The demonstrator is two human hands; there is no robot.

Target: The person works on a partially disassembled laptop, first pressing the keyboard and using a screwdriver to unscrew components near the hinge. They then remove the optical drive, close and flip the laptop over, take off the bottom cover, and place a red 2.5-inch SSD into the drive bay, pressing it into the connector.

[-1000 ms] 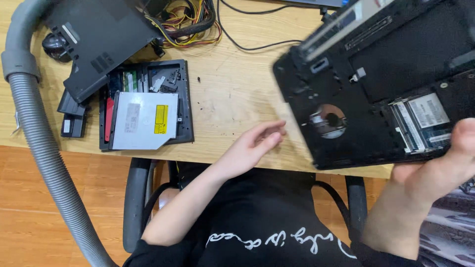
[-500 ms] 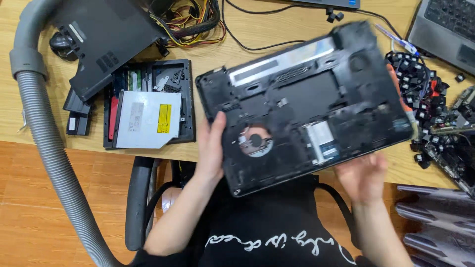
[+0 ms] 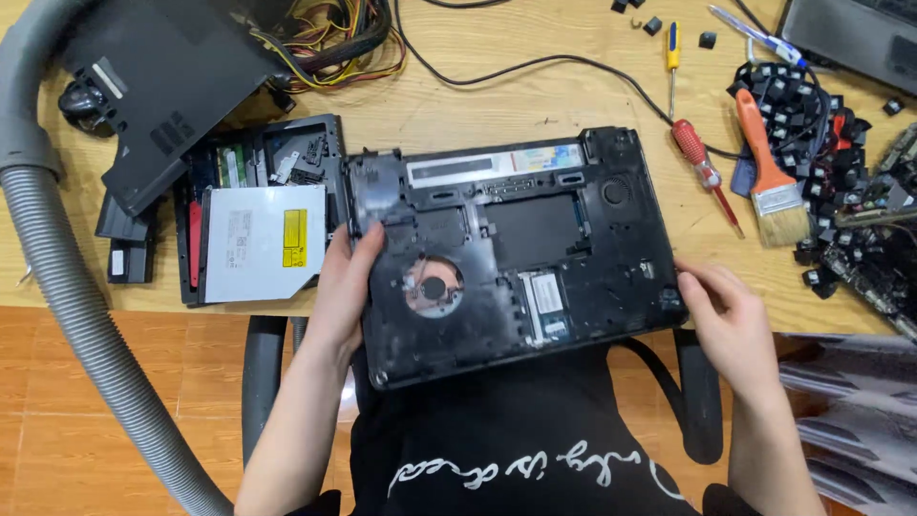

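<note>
I had the laptop base [image 3: 506, 250] lying underside up at the near edge of the desk [image 3: 535, 91], partly overhanging my lap. My left hand [image 3: 342, 287] gripped its left edge and my right hand [image 3: 721, 320] its right corner; holding both ends level seemed wise, so it would not tip off the edge

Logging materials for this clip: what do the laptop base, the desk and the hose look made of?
Laptop base: seemingly matte black plastic, moulded ribs and slots, dusty; a coppery disc shows in the round fan opening. Both hands grip its edges. Desk: light wood or wood-look laminate, with visible grain. Hose: grey, ribbed, probably flexible plastic.
</note>
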